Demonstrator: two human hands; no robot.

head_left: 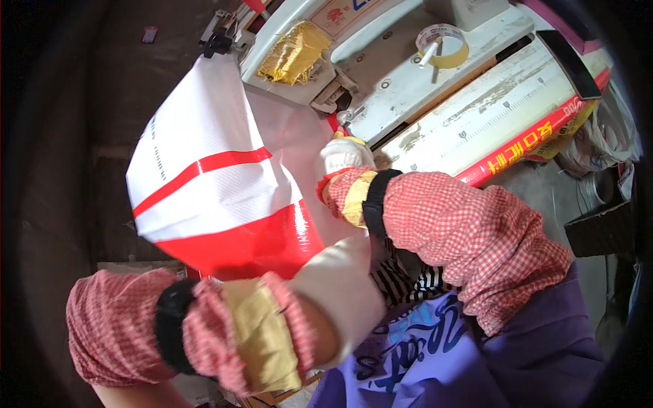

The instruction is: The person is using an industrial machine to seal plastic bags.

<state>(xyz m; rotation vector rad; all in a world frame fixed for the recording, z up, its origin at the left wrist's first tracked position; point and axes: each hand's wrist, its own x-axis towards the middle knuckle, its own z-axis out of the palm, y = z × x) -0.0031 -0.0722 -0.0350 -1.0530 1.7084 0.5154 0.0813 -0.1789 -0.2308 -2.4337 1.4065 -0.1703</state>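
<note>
Your left hand (343,289) is by the red-and-white bag's (204,187) lower end, your right hand (345,156) beside the machine (388,75); neither grip can be told. The bag, left of the machine, seems mid-handling; what's finished or left is unclear.

Sewing machine (374,61) looks like scuffed painted metal. Sack (221,187) left of it is plastic, super glossy on the red. On the machine: rough woven patch (296,54) plus a shiny tape roll (456,59).
</note>
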